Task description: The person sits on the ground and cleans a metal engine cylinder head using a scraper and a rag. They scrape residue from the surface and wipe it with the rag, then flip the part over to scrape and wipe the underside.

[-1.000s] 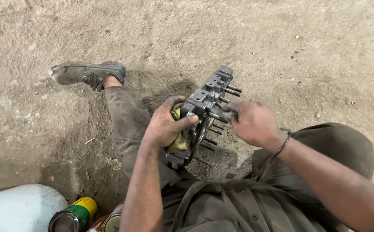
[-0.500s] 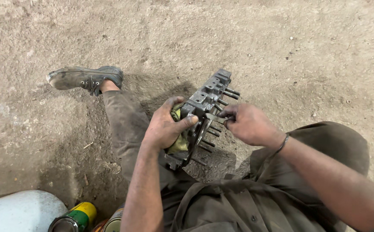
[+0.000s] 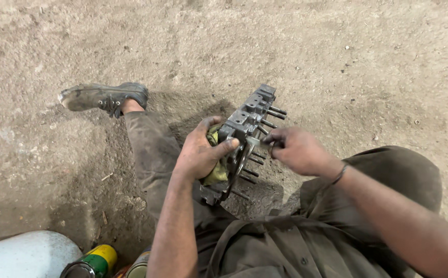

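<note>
A long grey metal engine part (image 3: 248,119) with a row of studs along one side rests tilted between my legs above the dirt floor. My left hand (image 3: 199,152) grips its middle, with a yellow rag (image 3: 214,172) pressed under the palm. My right hand (image 3: 295,150) is at the part's right side, fingers pinched on one of the studs near the centre. Both hands are smeared with dark grease.
My left leg stretches out to a dirty shoe (image 3: 100,96) on the sandy ground. At the bottom left lie a white rounded container (image 3: 23,256) and a yellow-green can (image 3: 91,262), with another can (image 3: 139,265) beside it. My right knee (image 3: 399,175) is bent at the right.
My right hand has shifted slightly along the studs toward the part's middle. The left hand keeps its grip; the view has drifted a little.
</note>
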